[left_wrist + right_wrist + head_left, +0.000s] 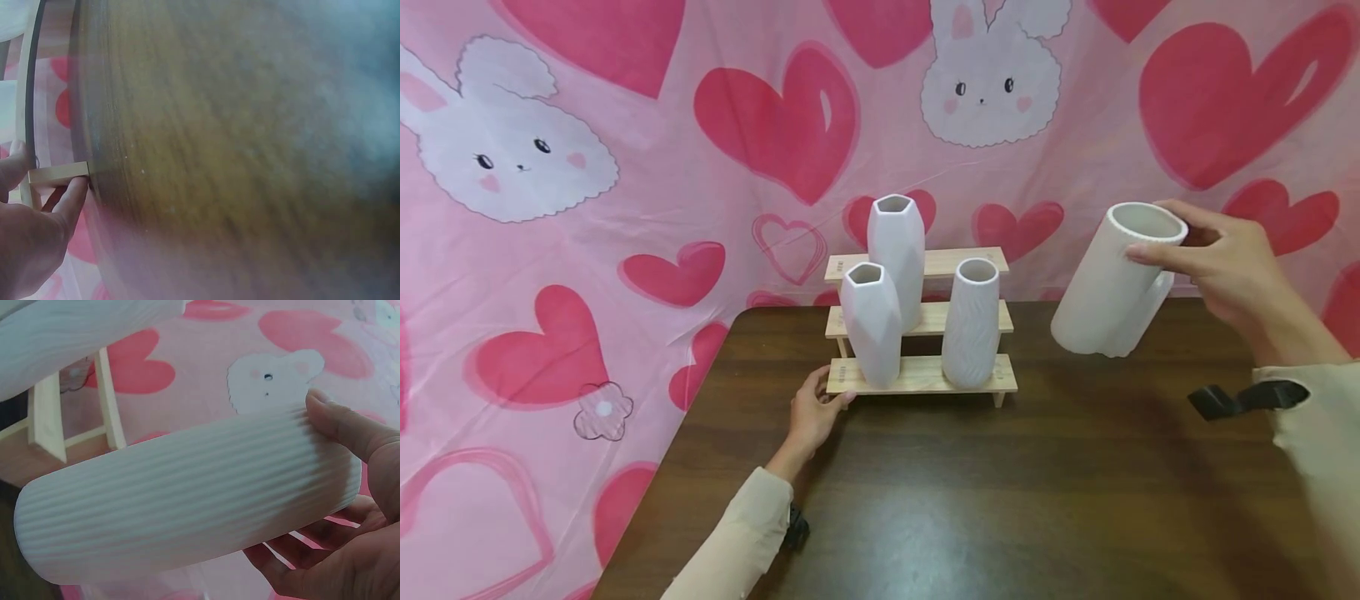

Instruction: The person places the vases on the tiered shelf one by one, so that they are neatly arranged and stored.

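My right hand (1232,258) grips a white ribbed vase (187,494) near its rim, thumb on one side and fingers round the other. In the head view this vase is tilted above the table, right of a three-step wooden stand (925,372). My left hand (814,412) holds the left end of the stand's lowest step; in the left wrist view its fingers are at a short wooden leg (59,173). On the lowest step stand a faceted white vase (872,325) at left and a wavy-textured white vase (972,325) at right. Another faceted vase (898,242) stands behind, on the middle step.
The dark brown wooden table (925,500) extends in front of the stand and to both sides. A pink cloth (700,183) with hearts and rabbits hangs behind and at the left. Black straps (1247,400) sit at the wrists over beige sleeves.
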`<action>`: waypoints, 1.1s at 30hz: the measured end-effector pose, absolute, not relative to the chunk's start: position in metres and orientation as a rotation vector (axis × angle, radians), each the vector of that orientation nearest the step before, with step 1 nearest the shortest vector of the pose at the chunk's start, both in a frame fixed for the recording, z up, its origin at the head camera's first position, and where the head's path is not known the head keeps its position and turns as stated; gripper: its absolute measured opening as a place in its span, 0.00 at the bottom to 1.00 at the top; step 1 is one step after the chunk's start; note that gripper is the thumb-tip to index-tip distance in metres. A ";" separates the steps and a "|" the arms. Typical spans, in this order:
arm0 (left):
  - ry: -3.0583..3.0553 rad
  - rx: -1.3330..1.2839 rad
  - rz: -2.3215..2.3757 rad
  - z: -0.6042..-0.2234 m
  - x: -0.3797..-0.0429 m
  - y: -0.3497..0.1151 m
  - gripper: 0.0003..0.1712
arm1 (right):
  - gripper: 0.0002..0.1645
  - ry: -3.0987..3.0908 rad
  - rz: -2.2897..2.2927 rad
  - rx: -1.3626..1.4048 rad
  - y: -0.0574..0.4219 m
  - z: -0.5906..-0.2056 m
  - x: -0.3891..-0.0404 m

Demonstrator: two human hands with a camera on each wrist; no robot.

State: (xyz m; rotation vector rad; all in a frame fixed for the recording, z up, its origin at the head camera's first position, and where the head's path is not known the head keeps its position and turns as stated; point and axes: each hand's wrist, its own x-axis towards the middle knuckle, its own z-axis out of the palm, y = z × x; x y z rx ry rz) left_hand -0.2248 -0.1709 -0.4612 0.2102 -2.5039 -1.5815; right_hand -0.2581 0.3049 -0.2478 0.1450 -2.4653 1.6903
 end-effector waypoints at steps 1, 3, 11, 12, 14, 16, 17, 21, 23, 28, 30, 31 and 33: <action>-2.504 0.210 -1.581 -0.461 -0.225 -0.171 0.36 | 0.33 -2.474 1.685 0.138 0.303 -0.245 -0.259; -2.498 0.206 -1.589 -0.462 -0.226 -0.171 0.36 | 0.33 -2.484 1.686 0.124 0.298 -0.239 -0.261; -2.495 0.200 -1.607 -0.463 -0.226 -0.171 0.36 | 0.31 -2.338 1.887 0.295 0.270 -0.226 -0.277; -2.493 0.202 -1.611 -0.463 -0.226 -0.171 0.36 | 0.31 -2.313 1.898 0.327 0.267 -0.226 -0.279; -2.489 0.197 -1.620 -0.463 -0.226 -0.171 0.36 | 0.31 -2.286 1.900 0.364 0.260 -0.225 -0.283; -2.483 0.195 -1.631 -0.463 -0.226 -0.171 0.36 | 0.31 -2.330 1.816 0.369 0.254 -0.226 -0.286; -2.482 0.195 -1.635 -0.463 -0.226 -0.171 0.36 | 0.31 -2.350 1.774 0.372 0.252 -0.226 -0.287; -2.484 0.199 -1.634 -0.463 -0.226 -0.171 0.36 | 0.31 -2.368 1.715 0.403 0.239 -0.226 -0.294; -2.486 0.201 -1.628 -0.463 -0.227 -0.171 0.35 | 0.31 -2.349 1.737 0.429 0.232 -0.225 -0.297; -2.484 0.202 -1.612 -0.462 -0.228 -0.171 0.35 | 0.31 -2.351 1.736 0.447 0.217 -0.224 -0.303; -2.485 0.213 -1.613 -0.462 -0.228 -0.171 0.35 | 0.30 -2.360 1.727 0.454 0.212 -0.223 -0.305; -2.488 0.217 -1.611 -0.462 -0.228 -0.171 0.35 | 0.29 -2.359 1.736 0.463 0.209 -0.223 -0.306; -2.491 0.213 -1.607 -0.462 -0.227 -0.171 0.35 | 0.29 -2.369 1.745 0.456 0.205 -0.222 -0.308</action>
